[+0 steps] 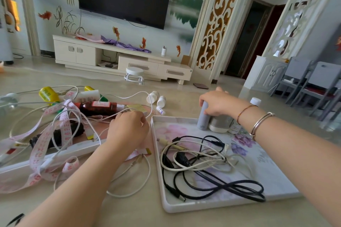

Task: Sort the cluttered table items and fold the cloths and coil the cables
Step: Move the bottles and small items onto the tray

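My right hand (218, 104) grips the top of a grey upright tube (203, 118) standing at the far edge of the floral tray (273, 177). A white jar (219, 125) and a white bottle (234, 127) stand beside the tube. Black and white cables (201, 164) lie tangled in that tray. My left hand (128, 129) is curled over a white cable (129, 188) at the edge of the left tray (16, 168). That tray holds a pink measuring tape (42, 145), a dark red bottle (99, 108) and a black object (57, 136).
Yellow containers (48, 94) and white pill bottles (156, 98) lie on the table beyond the trays. A white bottle (255, 101) stands behind my right wrist. Across the floor are a TV cabinet (118, 59), a small white stool (134, 74) and grey chairs (311, 83) at right.
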